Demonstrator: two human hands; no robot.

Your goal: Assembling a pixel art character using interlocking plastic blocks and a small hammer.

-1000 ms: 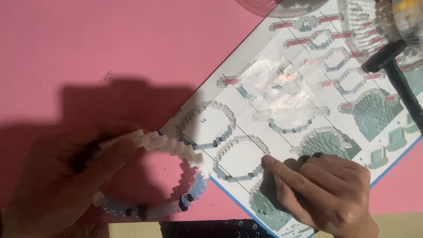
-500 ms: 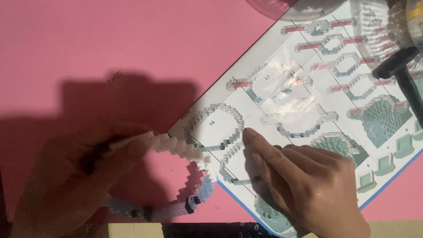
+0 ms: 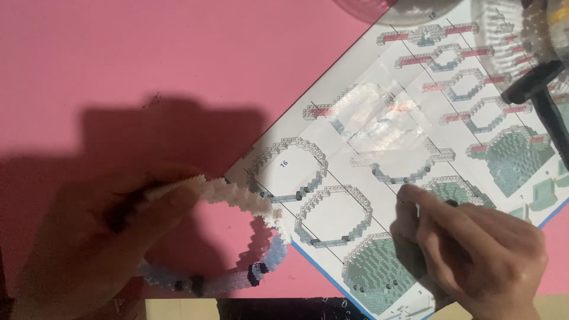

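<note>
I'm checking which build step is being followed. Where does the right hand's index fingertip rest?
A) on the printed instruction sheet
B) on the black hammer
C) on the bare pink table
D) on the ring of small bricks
A: the right hand has its fingertip down on the white printed instruction sheet, among the ring diagrams.

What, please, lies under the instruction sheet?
The pink surface shows around the instruction sheet; whatever lies directly beneath is covered. The right hand rests on top.

Your two bare hands

Your left hand (image 3: pixel 89 237) and right hand (image 3: pixel 474 255) wear no gloves, no rings and no sleeves that show.
</note>
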